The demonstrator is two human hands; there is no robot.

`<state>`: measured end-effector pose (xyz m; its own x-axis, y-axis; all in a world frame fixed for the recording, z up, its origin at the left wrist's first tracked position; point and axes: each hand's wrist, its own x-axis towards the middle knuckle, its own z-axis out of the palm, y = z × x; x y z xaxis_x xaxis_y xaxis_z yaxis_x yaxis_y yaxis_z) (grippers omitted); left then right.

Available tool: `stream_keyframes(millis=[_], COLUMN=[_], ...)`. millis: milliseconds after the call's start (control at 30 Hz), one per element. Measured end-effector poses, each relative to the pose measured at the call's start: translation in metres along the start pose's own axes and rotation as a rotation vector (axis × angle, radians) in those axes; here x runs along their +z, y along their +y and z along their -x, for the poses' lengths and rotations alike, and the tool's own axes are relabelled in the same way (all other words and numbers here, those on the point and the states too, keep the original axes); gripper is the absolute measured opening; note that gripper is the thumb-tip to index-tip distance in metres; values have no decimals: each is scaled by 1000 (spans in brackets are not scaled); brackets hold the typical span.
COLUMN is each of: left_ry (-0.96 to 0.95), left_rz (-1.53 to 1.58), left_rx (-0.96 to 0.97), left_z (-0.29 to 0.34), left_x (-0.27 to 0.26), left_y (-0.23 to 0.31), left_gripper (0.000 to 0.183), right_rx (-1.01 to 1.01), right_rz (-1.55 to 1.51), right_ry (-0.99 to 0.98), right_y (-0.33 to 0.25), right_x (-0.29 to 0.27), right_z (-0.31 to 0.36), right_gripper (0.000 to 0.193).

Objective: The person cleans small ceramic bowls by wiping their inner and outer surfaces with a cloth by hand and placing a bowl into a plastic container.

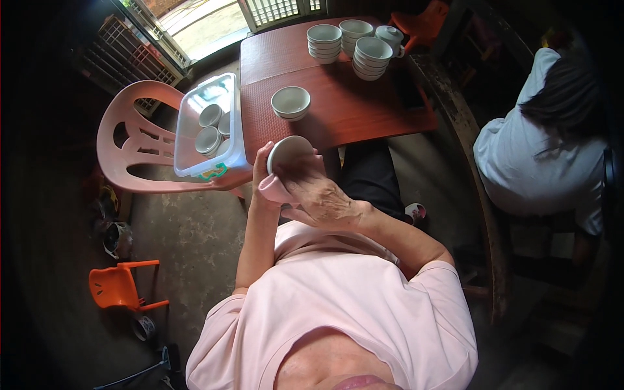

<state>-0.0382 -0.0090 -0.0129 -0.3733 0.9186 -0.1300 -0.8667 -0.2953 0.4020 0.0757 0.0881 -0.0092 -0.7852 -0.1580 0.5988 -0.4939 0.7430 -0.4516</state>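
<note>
A white bowl [290,147] is tilted in front of my chest, its hollow side turned partly toward me. My left hand [260,170] is closed round the bowl's outer side from the left. My right hand [326,200] reaches over from the right with its fingers inside the bowl, gripping a pink cloth [275,190]. Part of the cloth hangs out below the rim; the fingertips are hidden in shadow. Just beyond, a short stack of bowls [290,101] stands on the near edge of the reddish-brown table [270,68].
Taller stacks of bowls [372,58] and a lidded white pot [389,38] stand at the table's far right. A clear plastic box [185,153] holding bowls rests on a pink chair [117,153]. An orange chair [112,286] is lower left. Another person [539,156] sits at right.
</note>
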Motion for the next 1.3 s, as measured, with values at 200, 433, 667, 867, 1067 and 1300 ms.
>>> stream_keyframes(millis=[200,433,667,867,1067,1300], left_ry=[-9,3,-125,-67,-15,58], left_rz=[-176,-37,22,-153,-57,-223], left_rx=[111,121,189,352,365,326], left_z=[7,5,18,22,10,21], left_x=[8,-7,28,31,6,18], left_y=[3,4,16,4,-8,12], left_gripper=[57,63,49,49,55,37], right_rx=[-84,540,-65,279,512,-43], right_rz=[220,-793,206,-265,-783,314], right_ry=[-112,-444,32,134,216,90], right_y=[0,-20,-20,-33,-53,-36], right_x=[-21,-50,-20,-21,-20,-19], right_z=[-13,-24,-20,-19,-26,-22], right_gripper=[76,67,40,33,26,29])
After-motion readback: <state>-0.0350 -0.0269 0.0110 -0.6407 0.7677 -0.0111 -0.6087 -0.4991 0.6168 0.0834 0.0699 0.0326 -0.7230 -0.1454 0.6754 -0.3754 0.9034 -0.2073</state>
